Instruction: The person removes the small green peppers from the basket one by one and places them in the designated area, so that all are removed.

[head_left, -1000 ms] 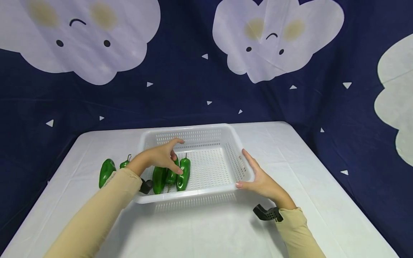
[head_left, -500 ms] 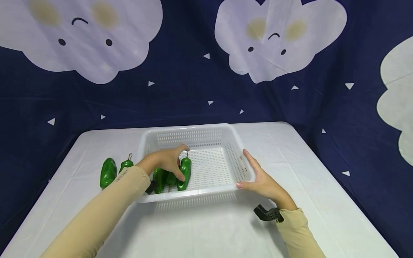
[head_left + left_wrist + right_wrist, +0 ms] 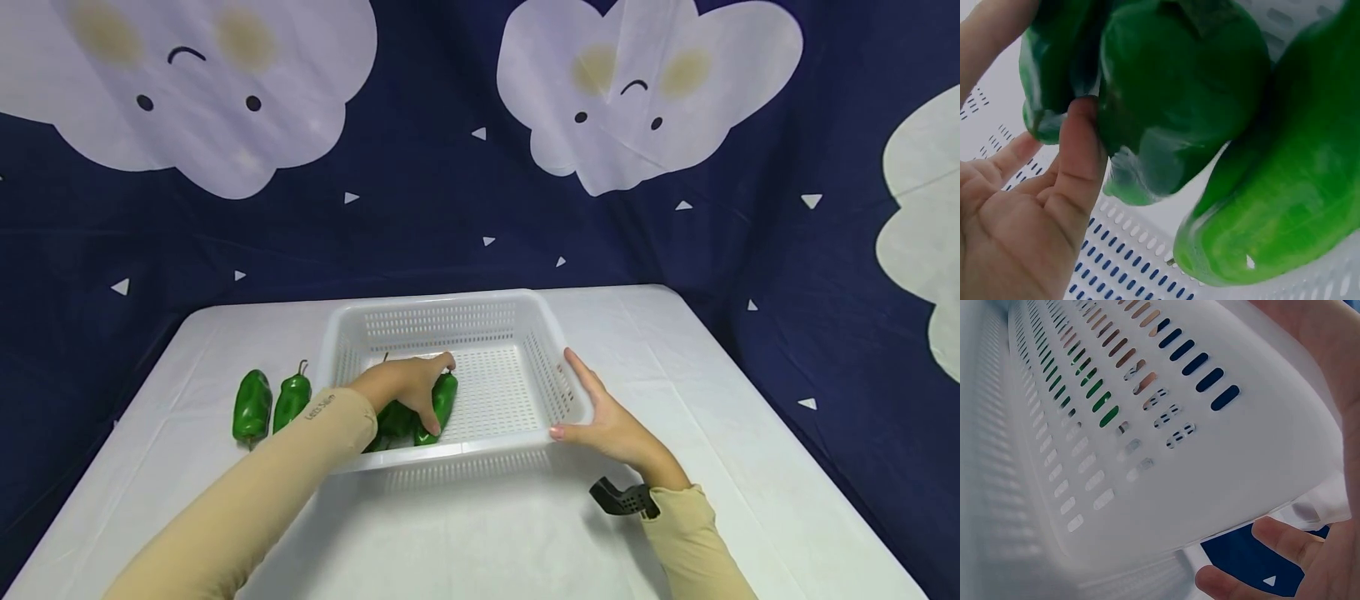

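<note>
My left hand (image 3: 412,383) is inside a white plastic basket (image 3: 555,367). Its thumb and fingers grip a glossy green pepper (image 3: 446,400), which leans with its stem end up and to the right. In the left wrist view the fingers lie along this pepper (image 3: 1054,69), beside a second green pepper (image 3: 1179,100) and a third one (image 3: 1285,181). From above, the hand and sleeve partly cover those two. My right hand (image 3: 618,425) holds the basket's near right corner, thumb at the front rim and fingers along the right wall; the right wrist view shows the slotted wall (image 3: 1260,444) close up.
Two more green peppers lie on the white-covered table (image 3: 480,542) left of the basket: one at the outside (image 3: 252,406), another with a curved stem (image 3: 292,396) partly behind the left sleeve. A dark blue cloud-print curtain (image 3: 420,225) hangs behind the table.
My left hand has moved right and slightly toward me within the basket, closing around the rightmost pepper. That pepper has shifted right and tilted. My right hand stays at the basket's corner.
</note>
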Action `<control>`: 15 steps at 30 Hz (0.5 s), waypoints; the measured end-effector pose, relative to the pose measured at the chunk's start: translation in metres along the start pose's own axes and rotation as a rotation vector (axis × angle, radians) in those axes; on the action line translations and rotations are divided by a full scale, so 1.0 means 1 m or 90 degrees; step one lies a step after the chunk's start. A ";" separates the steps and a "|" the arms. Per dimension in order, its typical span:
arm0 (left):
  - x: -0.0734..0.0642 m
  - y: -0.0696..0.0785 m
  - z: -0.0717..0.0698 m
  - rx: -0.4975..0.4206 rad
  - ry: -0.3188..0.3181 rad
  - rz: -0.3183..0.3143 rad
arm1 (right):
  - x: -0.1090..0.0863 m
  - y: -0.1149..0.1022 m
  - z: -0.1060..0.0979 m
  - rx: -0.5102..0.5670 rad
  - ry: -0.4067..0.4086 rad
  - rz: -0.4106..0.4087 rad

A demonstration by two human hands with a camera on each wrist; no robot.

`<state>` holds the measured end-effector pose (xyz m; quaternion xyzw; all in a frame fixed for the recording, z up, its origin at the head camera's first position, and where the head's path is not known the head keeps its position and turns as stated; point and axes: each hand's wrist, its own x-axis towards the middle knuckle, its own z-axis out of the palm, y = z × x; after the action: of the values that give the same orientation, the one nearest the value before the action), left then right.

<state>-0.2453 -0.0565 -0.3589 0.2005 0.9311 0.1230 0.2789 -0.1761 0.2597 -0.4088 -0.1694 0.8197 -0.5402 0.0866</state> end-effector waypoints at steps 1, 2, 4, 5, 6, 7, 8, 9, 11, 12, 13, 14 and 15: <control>0.001 0.001 0.000 0.005 -0.002 -0.003 | 0.000 0.000 0.000 0.000 0.000 -0.001; 0.002 0.002 0.001 0.009 -0.005 -0.004 | 0.000 0.000 0.000 0.000 0.000 -0.001; 0.004 0.003 0.001 0.011 -0.010 -0.002 | 0.000 0.000 0.000 0.003 -0.001 -0.004; 0.005 0.003 0.001 0.009 -0.011 0.001 | 0.000 0.000 0.000 0.004 -0.002 -0.005; 0.005 0.003 0.002 0.006 -0.013 0.003 | 0.000 0.000 0.000 0.005 -0.002 -0.005; 0.006 0.002 0.002 0.001 -0.014 0.007 | 0.000 0.000 0.000 0.007 -0.004 -0.007; 0.006 0.001 0.002 -0.002 -0.014 0.013 | 0.000 0.000 0.000 0.007 -0.004 -0.008; 0.007 0.000 0.003 -0.008 -0.014 0.018 | 0.000 0.000 0.000 0.007 -0.005 -0.007; 0.008 -0.002 0.004 -0.023 -0.018 0.029 | 0.000 0.000 0.000 0.007 -0.005 -0.005; 0.009 -0.004 0.005 -0.032 -0.021 0.033 | 0.000 0.000 0.000 0.008 -0.005 -0.005; 0.009 -0.005 0.005 -0.042 -0.024 0.038 | 0.000 0.000 0.000 0.007 -0.004 -0.005; 0.010 -0.005 0.006 -0.051 -0.028 0.044 | 0.000 0.000 0.000 0.007 -0.004 -0.004; 0.010 -0.006 0.006 -0.060 -0.032 0.048 | 0.000 0.000 0.000 0.008 -0.003 -0.003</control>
<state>-0.2513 -0.0565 -0.3707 0.2253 0.9086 0.1724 0.3066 -0.1762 0.2594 -0.4092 -0.1720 0.8157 -0.5452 0.0884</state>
